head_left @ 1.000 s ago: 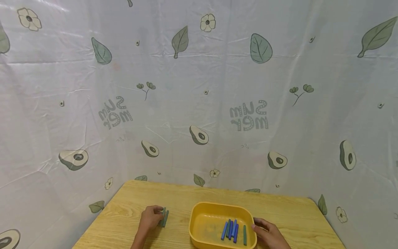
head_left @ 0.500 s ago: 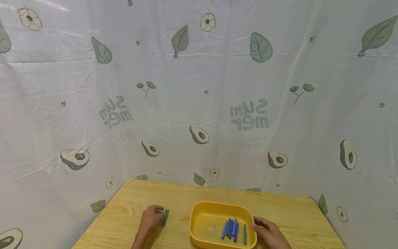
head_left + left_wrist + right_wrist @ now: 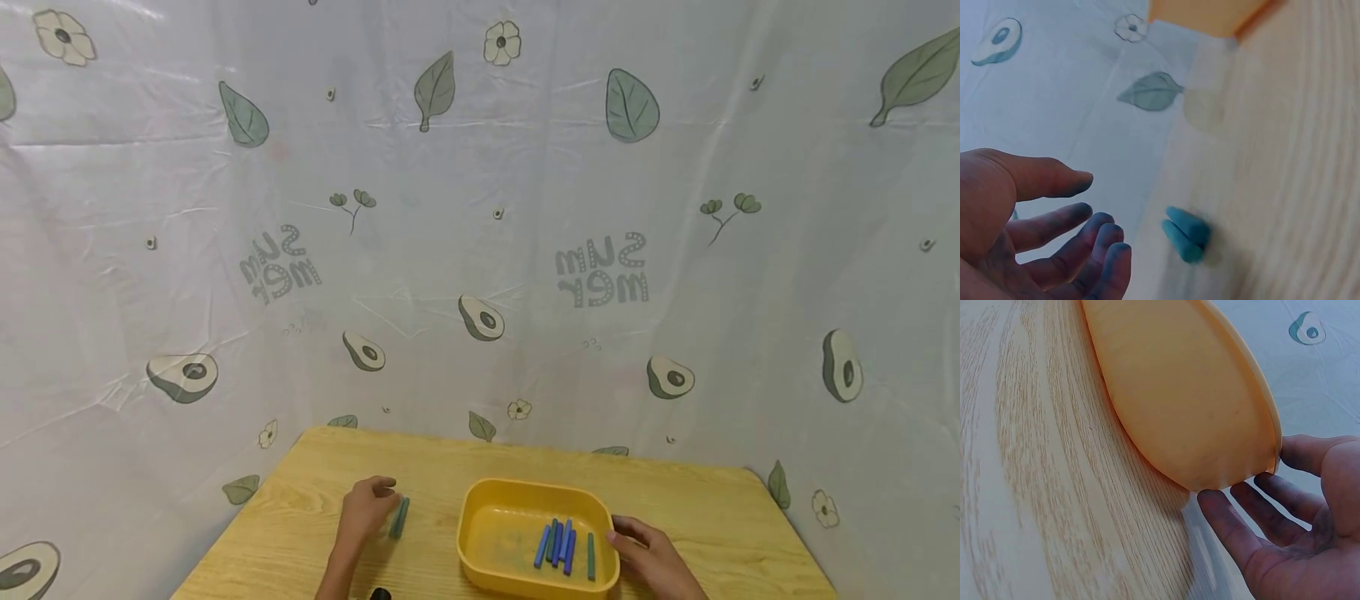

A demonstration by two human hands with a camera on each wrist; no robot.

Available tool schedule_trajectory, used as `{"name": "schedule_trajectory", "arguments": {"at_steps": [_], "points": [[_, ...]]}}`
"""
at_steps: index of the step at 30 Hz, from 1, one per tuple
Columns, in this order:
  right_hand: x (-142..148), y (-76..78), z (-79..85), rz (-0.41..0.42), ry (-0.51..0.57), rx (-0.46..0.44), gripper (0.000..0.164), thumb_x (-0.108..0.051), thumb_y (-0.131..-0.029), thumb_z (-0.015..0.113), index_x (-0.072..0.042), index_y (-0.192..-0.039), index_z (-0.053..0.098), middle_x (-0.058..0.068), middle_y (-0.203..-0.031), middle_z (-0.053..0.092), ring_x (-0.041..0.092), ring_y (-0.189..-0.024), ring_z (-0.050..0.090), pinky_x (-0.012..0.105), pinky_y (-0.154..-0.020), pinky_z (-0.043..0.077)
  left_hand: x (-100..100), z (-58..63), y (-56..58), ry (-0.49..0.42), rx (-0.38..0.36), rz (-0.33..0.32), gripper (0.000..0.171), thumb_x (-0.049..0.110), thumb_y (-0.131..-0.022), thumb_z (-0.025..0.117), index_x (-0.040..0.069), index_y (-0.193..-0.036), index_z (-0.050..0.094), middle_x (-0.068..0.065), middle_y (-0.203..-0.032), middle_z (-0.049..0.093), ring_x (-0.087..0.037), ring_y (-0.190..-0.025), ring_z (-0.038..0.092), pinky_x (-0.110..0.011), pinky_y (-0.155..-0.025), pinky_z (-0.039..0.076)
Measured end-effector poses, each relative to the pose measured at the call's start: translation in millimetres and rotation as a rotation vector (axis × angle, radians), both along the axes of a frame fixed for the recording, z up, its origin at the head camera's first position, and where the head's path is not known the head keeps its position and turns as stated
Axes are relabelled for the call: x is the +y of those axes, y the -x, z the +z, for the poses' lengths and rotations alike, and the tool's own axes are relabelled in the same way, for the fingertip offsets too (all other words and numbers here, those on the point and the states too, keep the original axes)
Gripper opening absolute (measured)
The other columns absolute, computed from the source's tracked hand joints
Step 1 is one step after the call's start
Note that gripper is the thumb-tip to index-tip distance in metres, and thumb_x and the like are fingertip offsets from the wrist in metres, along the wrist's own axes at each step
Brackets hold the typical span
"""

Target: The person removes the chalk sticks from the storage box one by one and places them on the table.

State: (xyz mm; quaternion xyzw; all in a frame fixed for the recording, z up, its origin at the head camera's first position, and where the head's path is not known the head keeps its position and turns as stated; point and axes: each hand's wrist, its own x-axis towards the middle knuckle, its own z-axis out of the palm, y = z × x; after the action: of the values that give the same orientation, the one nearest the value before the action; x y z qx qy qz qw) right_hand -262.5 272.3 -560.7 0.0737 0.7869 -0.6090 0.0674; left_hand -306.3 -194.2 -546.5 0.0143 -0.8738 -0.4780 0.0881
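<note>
Two dark green pastel sticks (image 3: 400, 517) lie side by side on the wooden table, left of the yellow tub (image 3: 480, 575). My left hand (image 3: 367, 506) hovers just beside them, fingers loosely bent and holding nothing. In the left wrist view, a gap shows between its stained fingertips and the green sticks (image 3: 1186, 234). Inside the tub, several blue and green pastel sticks (image 3: 557, 543) lie towards its right side, with one green stick (image 3: 591, 557) apart. My right hand (image 3: 651, 557) grips the tub's right end, thumb at the rim (image 3: 1277, 440) and fingertips against the outer wall.
The light wooden table (image 3: 420, 467) backs onto a pale curtain (image 3: 420, 250) printed with avocados and leaves. A small black object (image 3: 381, 593) shows at the bottom edge of the head view.
The two green sticks, slightly apart before, now lie together. My left hand has eased off them a little. The black object has come into view; the right hand keeps its place on the tub.
</note>
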Motion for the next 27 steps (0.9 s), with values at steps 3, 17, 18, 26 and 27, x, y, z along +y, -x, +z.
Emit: {"name": "schedule_trajectory", "arguments": {"at_steps": [3, 17, 18, 26, 27], "points": [[1, -1.5, -0.3, 0.023, -0.004, 0.001, 0.061, -0.026, -0.106, 0.07, 0.015, -0.148, 0.052, 0.036, -0.145, 0.059, 0.044, -0.126, 0.068, 0.047, -0.092, 0.065, 6, 6.3, -5.6, -0.014, 0.02, -0.013, 0.04, 0.015, -0.097, 0.076, -0.007, -0.13, 0.071, -0.017, -0.107, 0.078, -0.039, -0.101, 0.074, -0.055, -0.085, 0.062], [4, -7.3, 4.8, 0.071, 0.065, 0.038, 0.061, -0.026, -0.11, 0.063, 0.013, -0.154, 0.047, 0.034, -0.152, 0.052, 0.036, -0.128, 0.067, 0.045, -0.098, 0.064, 35, 24.6, -14.9, -0.083, 0.068, -0.079, 0.038, 0.016, -0.098, 0.077, -0.003, -0.131, 0.072, -0.018, -0.11, 0.077, -0.036, -0.099, 0.075, -0.048, -0.08, 0.064], [4, -7.4, 4.9, 0.062, 0.063, 0.04, 0.06, -0.026, -0.109, 0.063, 0.012, -0.153, 0.048, 0.033, -0.152, 0.053, 0.036, -0.128, 0.068, 0.045, -0.097, 0.064, 36, 25.0, -14.8, -0.09, 0.064, -0.082, 0.038, 0.015, -0.098, 0.077, -0.003, -0.131, 0.072, -0.018, -0.11, 0.077, -0.035, -0.098, 0.075, -0.046, -0.079, 0.065], [5, -7.5, 2.8, 0.086, 0.065, 0.037, 0.063, -0.027, -0.11, 0.063, 0.013, -0.155, 0.045, 0.035, -0.153, 0.051, 0.037, -0.128, 0.068, 0.045, -0.098, 0.064, 41, 28.1, -17.9, -0.131, 0.037, -0.088, 0.04, 0.015, -0.098, 0.077, -0.004, -0.132, 0.071, -0.02, -0.113, 0.077, -0.032, -0.096, 0.076, -0.042, -0.076, 0.066], [6, -7.1, 3.1, 0.089, 0.061, 0.039, 0.064, -0.027, -0.11, 0.063, 0.013, -0.155, 0.044, 0.035, -0.153, 0.05, 0.037, -0.128, 0.068, 0.045, -0.098, 0.064, 43, 28.6, -17.8, -0.137, 0.032, -0.092, 0.041, 0.016, -0.098, 0.078, -0.004, -0.133, 0.071, -0.02, -0.113, 0.077, -0.033, -0.096, 0.076, -0.042, -0.076, 0.066]]}}
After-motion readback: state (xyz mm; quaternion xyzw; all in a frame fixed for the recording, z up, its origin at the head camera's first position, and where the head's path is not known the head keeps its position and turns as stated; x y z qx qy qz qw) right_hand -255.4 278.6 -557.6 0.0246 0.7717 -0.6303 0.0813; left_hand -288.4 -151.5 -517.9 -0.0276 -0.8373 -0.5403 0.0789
